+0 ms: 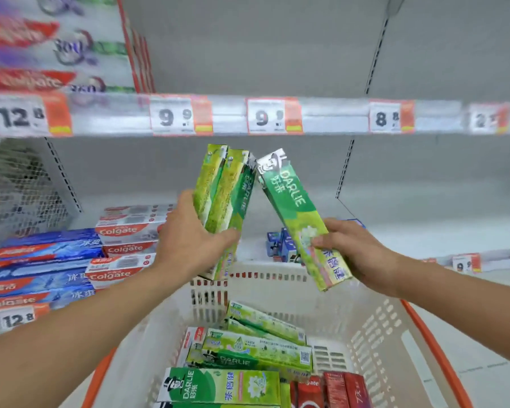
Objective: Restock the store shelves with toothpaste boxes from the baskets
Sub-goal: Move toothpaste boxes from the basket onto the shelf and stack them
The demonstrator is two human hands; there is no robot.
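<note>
My left hand (189, 240) grips two green Darlie toothpaste boxes (224, 198) held upright above the basket. My right hand (354, 251) holds one green Darlie box (295, 213) by its lower end, tilted so its top leans against the left pair. Below them stands a white basket (374, 328) with an orange rim. It holds several more green Darlie boxes (248, 354) and some red boxes (333, 390). Behind my hands, the lower shelf (409, 213) is bare in the middle and right.
Stacked Colgate boxes (124, 240) and blue boxes (42, 266) fill the lower shelf's left side. A few small blue boxes (280, 242) sit behind the basket. The upper shelf edge (330, 117) carries price tags, with Colgate boxes (50, 45) at its left. A wire mesh divider (15, 184) stands far left.
</note>
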